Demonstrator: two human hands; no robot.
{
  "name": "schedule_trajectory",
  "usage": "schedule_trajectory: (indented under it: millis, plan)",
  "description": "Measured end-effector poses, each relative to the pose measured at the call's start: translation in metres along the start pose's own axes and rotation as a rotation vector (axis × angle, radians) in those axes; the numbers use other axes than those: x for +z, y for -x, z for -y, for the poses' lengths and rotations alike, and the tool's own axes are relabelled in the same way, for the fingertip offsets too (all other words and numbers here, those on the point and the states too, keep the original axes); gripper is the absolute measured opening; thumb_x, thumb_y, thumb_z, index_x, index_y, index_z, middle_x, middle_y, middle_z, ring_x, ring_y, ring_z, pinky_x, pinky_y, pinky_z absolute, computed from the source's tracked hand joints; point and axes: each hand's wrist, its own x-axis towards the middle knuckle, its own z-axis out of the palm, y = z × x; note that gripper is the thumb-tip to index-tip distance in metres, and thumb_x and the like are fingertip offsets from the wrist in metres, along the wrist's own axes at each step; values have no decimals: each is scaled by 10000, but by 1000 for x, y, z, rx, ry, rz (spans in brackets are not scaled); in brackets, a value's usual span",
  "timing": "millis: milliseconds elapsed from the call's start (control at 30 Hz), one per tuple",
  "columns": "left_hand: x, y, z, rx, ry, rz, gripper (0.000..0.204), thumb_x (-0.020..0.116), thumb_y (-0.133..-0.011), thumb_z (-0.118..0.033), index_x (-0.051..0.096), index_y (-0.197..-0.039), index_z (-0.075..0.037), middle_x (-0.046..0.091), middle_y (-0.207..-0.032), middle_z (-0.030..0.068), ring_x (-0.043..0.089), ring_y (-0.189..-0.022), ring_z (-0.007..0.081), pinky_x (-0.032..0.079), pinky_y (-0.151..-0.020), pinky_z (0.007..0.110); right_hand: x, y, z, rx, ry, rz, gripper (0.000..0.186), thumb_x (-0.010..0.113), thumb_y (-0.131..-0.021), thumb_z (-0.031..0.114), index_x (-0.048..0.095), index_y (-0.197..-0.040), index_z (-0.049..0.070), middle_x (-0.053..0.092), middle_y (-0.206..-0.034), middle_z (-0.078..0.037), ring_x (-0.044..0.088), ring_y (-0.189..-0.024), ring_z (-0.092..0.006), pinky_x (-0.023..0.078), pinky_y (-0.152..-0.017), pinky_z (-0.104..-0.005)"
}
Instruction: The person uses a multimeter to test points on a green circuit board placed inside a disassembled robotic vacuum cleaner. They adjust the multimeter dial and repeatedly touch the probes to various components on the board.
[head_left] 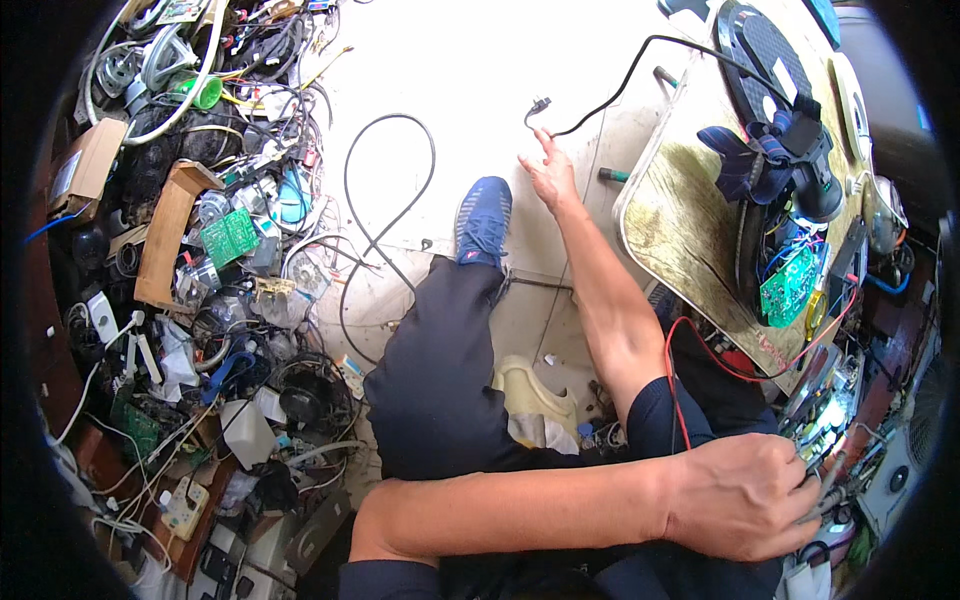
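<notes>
My right hand (pixel 552 178) reaches forward over the pale floor, its thumb spread away from the outstretched fingers. Against the fingertips lies a thin black power cord (pixel 625 85), with a small plug (pixel 540 104) at its loose end. From there the cord runs right to a long black appliance (pixel 745 50) with a textured top. A green circuit board (pixel 790 287) and coloured wires show at its near end. My left arm crosses low in front of me, and the left hand (pixel 742 497) is closed beside clutter at the right; whatever its curled fingers hold is hidden.
The appliance lies on a worn, stained board (pixel 675 215). A red test lead (pixel 672 350) loops over its near edge. Cables, boards and parts (pixel 230 238) heap at the left, with a wooden tray (pixel 165 235). Another black cable (pixel 432 165) curls near my blue shoe (pixel 482 218).
</notes>
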Motion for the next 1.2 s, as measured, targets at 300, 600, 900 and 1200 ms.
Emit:
schedule_trajectory:
  millis: [300, 600, 900, 1200]
  plan:
    - [14, 8, 3, 8, -34, 80, 165, 655, -848, -213, 667, -785, -62, 609, -762, 92, 639, -675, 239, 480, -586, 360, -74, 140, -54, -18, -227, -267, 255, 779, -867, -39, 675, -1098, -10, 711, -1187, -99, 672, -1135, -163, 557, -937, -308]
    - [33, 12, 7, -25, -15, 85, 177, 656, -848, -213, 665, -765, -57, 603, -741, 95, 634, -665, 244, 480, -583, 367, -106, 156, -160, 147, 406, 356, 695, 792, -799, 92, 560, -1454, 68, 626, -1424, -166, 604, -1301, -328, 440, -1149, -420]
    - [43, 13, 16, -48, -21, 86, 190, 658, -848, -212, 663, -746, -51, 597, -720, 98, 628, -655, 250, 479, -579, 373, -98, 107, -199, 8, 797, 279, 491, 737, -878, 189, 661, -1354, 96, 660, -1360, -193, 631, -1241, -374, 494, -1059, -446]
    - [49, 17, 15, -58, -57, 61, 205, 660, -847, -212, 660, -727, -45, 591, -700, 101, 623, -645, 256, 479, -576, 380, -135, 169, -135, 84, 735, 287, 377, 725, -908, 210, 713, -1260, 78, 700, -1283, -215, 658, -1193, -411, 526, -999, -477]
